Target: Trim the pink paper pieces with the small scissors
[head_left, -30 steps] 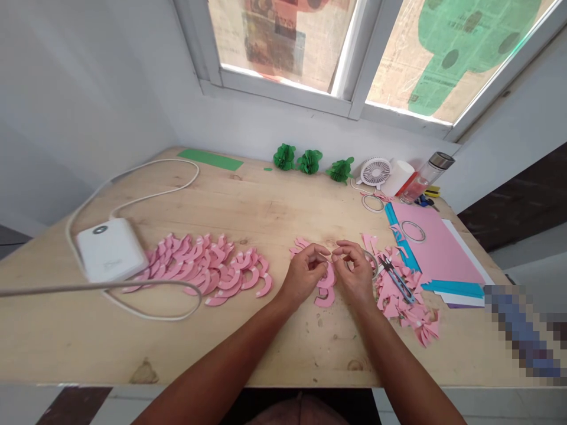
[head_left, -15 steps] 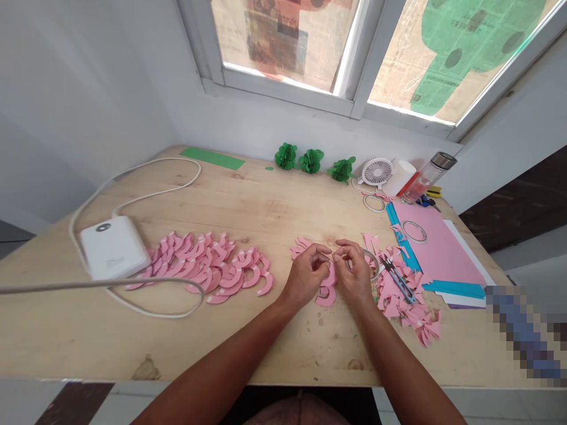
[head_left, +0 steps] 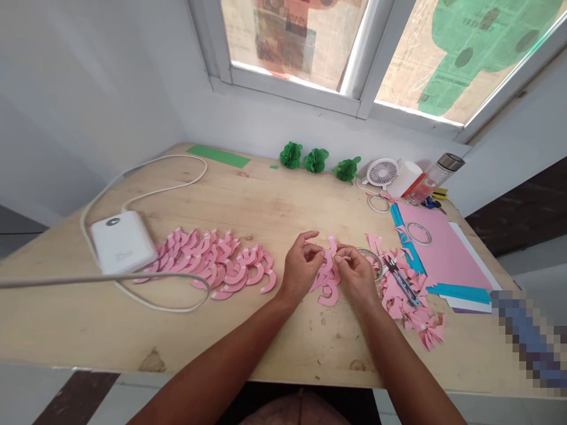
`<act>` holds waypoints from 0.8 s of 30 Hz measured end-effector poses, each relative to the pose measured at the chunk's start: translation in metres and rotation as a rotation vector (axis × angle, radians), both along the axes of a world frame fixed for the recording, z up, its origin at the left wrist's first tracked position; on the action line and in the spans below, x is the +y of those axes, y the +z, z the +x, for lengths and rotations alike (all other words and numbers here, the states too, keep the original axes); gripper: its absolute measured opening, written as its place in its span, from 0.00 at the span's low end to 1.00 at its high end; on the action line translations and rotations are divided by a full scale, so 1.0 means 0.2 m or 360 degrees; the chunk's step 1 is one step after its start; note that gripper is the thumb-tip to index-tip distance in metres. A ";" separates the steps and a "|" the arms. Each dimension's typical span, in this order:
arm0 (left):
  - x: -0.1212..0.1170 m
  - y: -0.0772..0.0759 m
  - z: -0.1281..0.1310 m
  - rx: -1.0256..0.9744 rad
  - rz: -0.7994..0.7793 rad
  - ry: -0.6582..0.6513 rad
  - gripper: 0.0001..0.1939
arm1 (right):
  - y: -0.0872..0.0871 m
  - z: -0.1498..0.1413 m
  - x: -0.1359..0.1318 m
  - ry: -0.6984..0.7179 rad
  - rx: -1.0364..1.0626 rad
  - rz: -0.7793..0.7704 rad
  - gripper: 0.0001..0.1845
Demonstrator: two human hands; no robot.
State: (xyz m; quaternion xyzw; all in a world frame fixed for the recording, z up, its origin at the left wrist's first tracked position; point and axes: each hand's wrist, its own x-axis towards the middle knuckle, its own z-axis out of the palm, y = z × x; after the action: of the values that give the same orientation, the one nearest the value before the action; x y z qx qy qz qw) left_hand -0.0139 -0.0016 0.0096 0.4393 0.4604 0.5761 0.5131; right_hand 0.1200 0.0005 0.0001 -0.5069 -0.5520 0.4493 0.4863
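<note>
Between my two hands a curved pink paper piece (head_left: 330,242) with pale tips stands partly upright. The fingers of my left hand (head_left: 300,268) pinch its left side, with the index finger raised. My right hand (head_left: 357,276) grips its right edge between thumb and fingers. More pink curved pieces (head_left: 328,293) lie beneath and between the hands, partly hidden. A tape roll (head_left: 380,268) rests just right of my right hand. Beside it, blue-handled thread snips (head_left: 402,282) sit on pink paper scraps (head_left: 420,319). To the left, many pink paper arcs (head_left: 230,268) lie overlapped in a heap.
A white power bank (head_left: 124,245) with a looping cable (head_left: 190,308) lies at the left. Three green paper flowers (head_left: 315,160), a small fan (head_left: 382,172) and a bottle (head_left: 436,180) stand along the wall. Pink sheets (head_left: 447,251) with another tape roll are at the right.
The hands have moved slightly apart, and the pink paper piece now shows upright between them. My left fingers have opened out a little. The whole view has shifted slightly.
</note>
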 end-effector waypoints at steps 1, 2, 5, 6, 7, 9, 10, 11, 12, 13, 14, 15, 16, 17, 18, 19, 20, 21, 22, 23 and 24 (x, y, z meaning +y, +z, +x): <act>0.00 0.00 0.00 0.0004 0.0010 0.0013 0.21 | -0.01 0.00 0.00 0.0025 0.0018 -0.0035 0.08; 0.00 0.00 0.00 0.0008 0.0015 0.0024 0.21 | -0.01 0.00 0.00 0.0046 0.0029 -0.0069 0.08; 0.00 0.00 0.00 0.0008 0.0006 0.0040 0.21 | -0.03 0.00 0.00 0.0079 0.0034 -0.0133 0.09; 0.00 0.00 0.00 0.0002 -0.0003 0.0042 0.21 | -0.03 0.00 0.00 0.0079 0.0031 -0.0137 0.09; 0.00 0.00 0.01 -0.0004 -0.0012 0.0040 0.21 | -0.03 0.00 0.00 0.0074 0.0031 -0.0139 0.09; 0.00 0.00 0.01 -0.0009 -0.0029 0.0038 0.21 | -0.03 0.00 0.00 0.0059 0.0036 -0.0138 0.10; 0.00 0.00 0.01 -0.0009 -0.0036 0.0039 0.21 | -0.03 -0.01 0.00 0.0050 0.0041 -0.0137 0.11; 0.00 0.00 0.01 -0.0008 -0.0041 0.0039 0.21 | -0.03 -0.01 0.00 0.0045 0.0049 -0.0137 0.11; 0.00 0.00 0.01 -0.0009 -0.0043 0.0037 0.21 | -0.03 -0.01 0.00 0.0043 0.0057 -0.0136 0.11; 0.00 0.00 0.01 -0.0013 -0.0043 0.0032 0.21 | -0.03 -0.01 0.00 0.0044 0.0066 -0.0138 0.11; 0.00 0.00 0.01 -0.0017 -0.0041 0.0022 0.21 | -0.02 -0.01 0.00 0.0049 0.0077 -0.0144 0.11; 0.00 0.00 0.01 -0.0020 -0.0037 0.0008 0.22 | -0.02 -0.02 0.00 0.0052 0.0091 -0.0153 0.11; 0.00 0.00 0.01 -0.0019 -0.0036 -0.0004 0.22 | -0.02 -0.02 -0.01 0.0054 0.0107 -0.0165 0.11; 0.00 0.00 0.01 -0.0013 -0.0039 -0.0015 0.22 | -0.01 -0.02 -0.01 0.0048 0.0122 -0.0174 0.10; 0.01 0.00 0.01 -0.0002 -0.0044 -0.0021 0.23 | -0.01 -0.02 -0.01 0.0040 0.0131 -0.0179 0.10; 0.01 0.00 0.01 0.0014 -0.0050 -0.0025 0.23 | 0.00 -0.02 -0.01 0.0031 0.0136 -0.0181 0.10; 0.01 0.00 0.01 0.0031 -0.0054 -0.0026 0.24 | 0.00 -0.02 -0.01 0.0022 0.0139 -0.0178 0.10; 0.01 -0.01 0.02 0.0050 -0.0052 -0.0027 0.24 | 0.01 -0.02 -0.01 0.0013 0.0138 -0.0173 0.10; 0.01 -0.01 0.02 0.0067 -0.0047 -0.0031 0.24 | 0.01 -0.02 -0.01 0.0008 0.0134 -0.0169 0.09; 0.01 -0.01 0.02 0.0080 -0.0039 -0.0033 0.24 | 0.01 -0.02 -0.01 0.0007 0.0131 -0.0168 0.09; 0.00 -0.01 0.02 0.0093 -0.0030 -0.0037 0.24 | 0.00 -0.02 -0.01 0.0006 0.0129 -0.0168 0.09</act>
State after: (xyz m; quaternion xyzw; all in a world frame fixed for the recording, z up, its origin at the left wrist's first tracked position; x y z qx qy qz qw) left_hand -0.0106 -0.0009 0.0073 0.4563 0.4754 0.5526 0.5102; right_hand 0.1153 -0.0009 0.0011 -0.5120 -0.5083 0.4990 0.4800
